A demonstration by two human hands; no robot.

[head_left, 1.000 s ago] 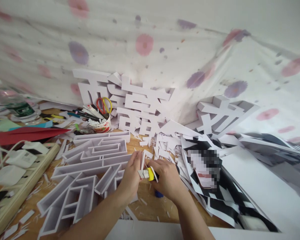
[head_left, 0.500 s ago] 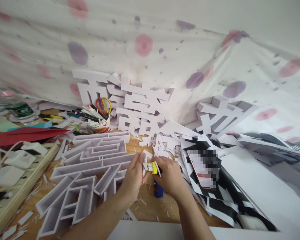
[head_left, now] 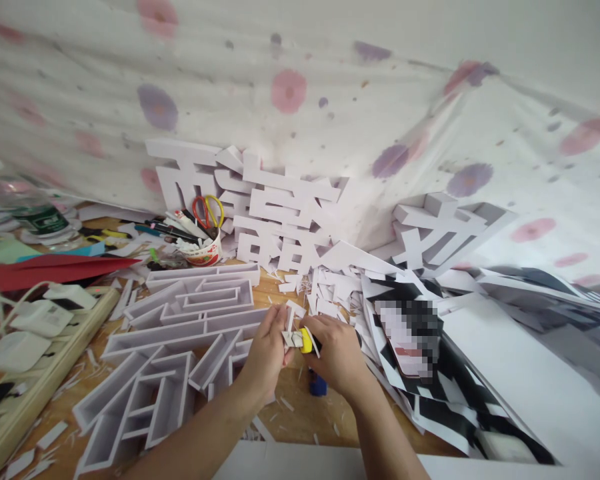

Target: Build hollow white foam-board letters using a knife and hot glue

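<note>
My left hand [head_left: 269, 347] is closed on a small white board piece [head_left: 289, 319], gripping it between thumb and fingers. In my right hand [head_left: 337, 347] is a black tool with a yellow collar [head_left: 306, 340]. Its pale, blade-like front end [head_left: 293, 339] reaches the white piece at my left fingertips; my fingers hide most of its body, so its kind is unclear. Below my right hand a blue object [head_left: 319, 385] shows on the wooden table [head_left: 300, 417]. Left of my hands lies a large white hollow character frame [head_left: 155, 393] with upright walls.
White block characters [head_left: 280, 207] lean against the draped cloth [head_left: 230, 100], with another [head_left: 437, 230] to the right. A cup of scissors and pens [head_left: 205, 250] stands behind the frame. At left is a power strip [head_left: 75, 360]; at right a phone [head_left: 405, 340]. White scraps [head_left: 335, 287] litter the table.
My right hand has shifted slightly left and tilted, bringing the tool a little lower and leftward against the white piece. My left hand stays nearly still.
</note>
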